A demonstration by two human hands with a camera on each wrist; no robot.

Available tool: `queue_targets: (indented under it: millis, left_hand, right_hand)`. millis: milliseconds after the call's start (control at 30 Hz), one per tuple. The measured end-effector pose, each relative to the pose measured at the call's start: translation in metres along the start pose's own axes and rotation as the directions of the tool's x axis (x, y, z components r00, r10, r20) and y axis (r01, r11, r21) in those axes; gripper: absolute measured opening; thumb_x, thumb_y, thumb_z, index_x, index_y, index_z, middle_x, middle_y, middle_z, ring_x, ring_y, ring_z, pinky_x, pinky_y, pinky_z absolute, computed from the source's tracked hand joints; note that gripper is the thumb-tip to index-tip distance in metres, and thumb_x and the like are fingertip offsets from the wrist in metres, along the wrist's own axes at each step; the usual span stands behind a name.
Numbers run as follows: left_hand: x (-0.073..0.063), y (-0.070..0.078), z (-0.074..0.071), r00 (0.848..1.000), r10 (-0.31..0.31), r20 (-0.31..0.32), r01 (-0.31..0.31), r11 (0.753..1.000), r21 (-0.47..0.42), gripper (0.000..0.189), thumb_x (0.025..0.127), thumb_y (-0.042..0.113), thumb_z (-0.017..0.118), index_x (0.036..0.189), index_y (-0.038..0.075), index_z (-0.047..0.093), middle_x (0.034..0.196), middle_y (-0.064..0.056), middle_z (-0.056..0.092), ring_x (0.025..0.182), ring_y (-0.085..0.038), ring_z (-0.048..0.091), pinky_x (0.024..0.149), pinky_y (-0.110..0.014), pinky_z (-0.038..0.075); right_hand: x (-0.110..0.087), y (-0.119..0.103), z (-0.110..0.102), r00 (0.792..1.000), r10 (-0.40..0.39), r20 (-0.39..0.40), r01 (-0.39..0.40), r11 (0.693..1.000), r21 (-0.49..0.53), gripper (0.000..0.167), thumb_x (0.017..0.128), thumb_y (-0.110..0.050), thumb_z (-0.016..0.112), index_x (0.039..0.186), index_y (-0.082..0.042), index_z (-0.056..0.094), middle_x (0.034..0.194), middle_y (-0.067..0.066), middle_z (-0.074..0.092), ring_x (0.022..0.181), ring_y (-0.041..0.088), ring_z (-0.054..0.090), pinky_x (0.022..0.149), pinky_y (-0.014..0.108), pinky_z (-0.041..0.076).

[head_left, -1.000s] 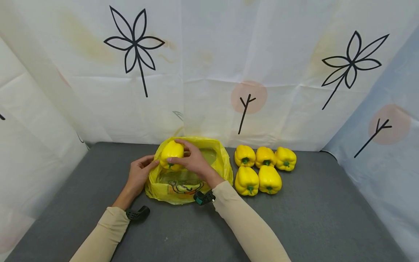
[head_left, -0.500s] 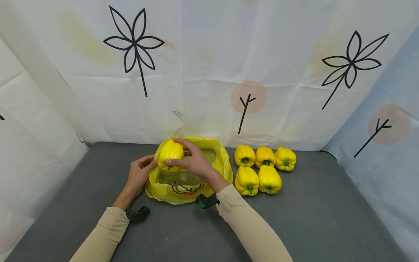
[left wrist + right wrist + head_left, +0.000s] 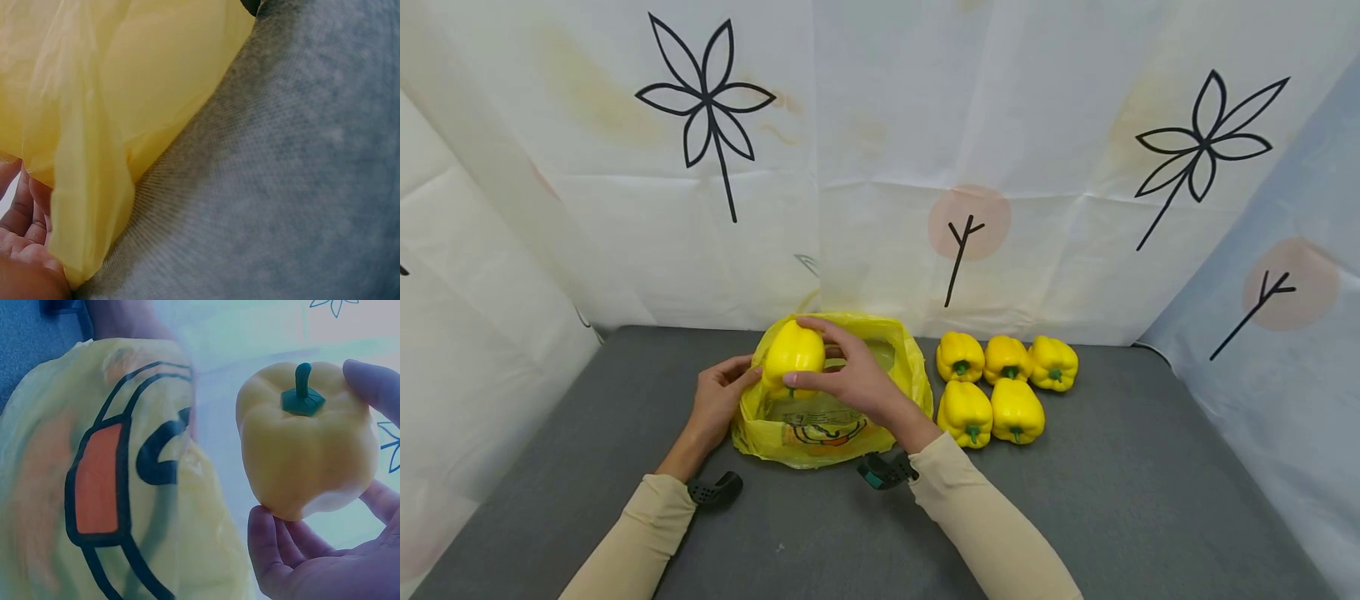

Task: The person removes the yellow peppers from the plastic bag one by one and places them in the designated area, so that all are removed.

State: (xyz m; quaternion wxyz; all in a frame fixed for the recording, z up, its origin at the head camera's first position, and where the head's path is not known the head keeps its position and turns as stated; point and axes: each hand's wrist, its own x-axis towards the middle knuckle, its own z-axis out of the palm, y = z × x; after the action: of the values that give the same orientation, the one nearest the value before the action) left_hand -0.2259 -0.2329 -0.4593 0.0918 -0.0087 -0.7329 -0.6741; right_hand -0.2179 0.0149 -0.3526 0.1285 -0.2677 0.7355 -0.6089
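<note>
A yellow plastic bag (image 3: pixel 831 450) stands with its mouth open on the grey table. At its left rim my left hand (image 3: pixel 718 407) pinches the plastic between thumb and fingers; in the left wrist view the fingers (image 3: pixel 22 212) lie partly behind the yellow film. My right hand (image 3: pixel 861 379) holds a yellow bell pepper (image 3: pixel 792 354) over the left part of the bag's mouth. From the right wrist, the pepper (image 3: pixel 306 450) shows its green stem, gripped between the thumb (image 3: pixel 372 384) and the fingers below.
To the right of the bag, several more yellow bell peppers (image 3: pixel 1017 411) sit in two rows on the grey table (image 3: pixel 1120 483). A patterned white cloth (image 3: pixel 872 275) hangs behind the table, and cloth also hangs at both sides.
My right wrist and forearm have shifted slightly right and down, while the pepper stays over the bag with a slight turn. The left hand keeps its place at the rim.
</note>
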Motion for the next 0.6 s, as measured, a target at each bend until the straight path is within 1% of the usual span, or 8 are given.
queue_targets:
  millis: [100,133,333,433,600]
  left_hand:
    - [0.0,0.0,0.001,1.0,-0.003,0.001,0.003,1.0,0.013,0.045,0.1,0.022,0.068,0.131,-0.009,0.062,0.103,0.011,0.069,0.092,-0.008,0.065,0.078,-0.02,0.056]
    - [0.0,0.0,0.001,1.0,-0.001,0.002,0.001,1.0,0.013,0.044,0.1,0.022,0.068,0.131,-0.009,0.062,0.102,0.01,0.069,0.092,-0.008,0.065,0.077,-0.02,0.056]
    - [-0.001,0.002,0.001,1.0,0.022,0.015,-0.022,1.0,0.007,0.043,0.101,0.02,0.067,0.13,-0.01,0.062,0.1,0.01,0.069,0.089,-0.008,0.065,0.075,-0.021,0.056]
    - [-0.002,0.002,0.0,1.0,0.025,0.016,-0.026,1.0,0.017,0.043,0.101,0.021,0.067,0.13,-0.01,0.062,0.101,0.009,0.069,0.089,-0.008,0.065,0.074,-0.02,0.056]
    - [-0.002,0.002,0.001,1.0,0.028,0.012,-0.028,0.999,0.024,0.043,0.101,0.022,0.067,0.13,-0.009,0.063,0.101,0.009,0.069,0.089,-0.008,0.065,0.074,-0.02,0.056]
  right_hand:
    - [-0.005,-0.004,-0.002,1.0,-0.017,0.004,0.017,1.0,-0.002,0.071,0.091,-0.024,0.079,0.154,-0.028,0.045,0.151,-0.003,0.044,0.125,0.026,0.051,0.099,0.041,0.05]
    - [-0.006,-0.005,-0.003,1.0,-0.018,0.004,0.018,1.0,-0.005,0.071,0.091,-0.024,0.079,0.154,-0.028,0.046,0.151,-0.003,0.044,0.125,0.025,0.051,0.099,0.041,0.05]
    - [-0.018,-0.012,-0.008,1.0,-0.008,0.019,0.008,1.0,0.008,0.071,0.09,-0.024,0.08,0.152,-0.033,0.046,0.147,-0.002,0.047,0.124,0.028,0.053,0.091,0.038,0.055]
    - [-0.023,-0.015,-0.01,1.0,-0.019,0.021,0.019,1.0,-0.014,0.071,0.091,-0.024,0.079,0.152,-0.033,0.046,0.145,-0.002,0.049,0.123,0.025,0.054,0.095,0.038,0.053]
    - [-0.031,-0.019,-0.015,0.999,-0.048,0.014,0.049,0.998,-0.049,0.07,0.09,-0.025,0.08,0.152,-0.033,0.046,0.143,-0.003,0.051,0.119,0.019,0.057,0.101,0.041,0.049]
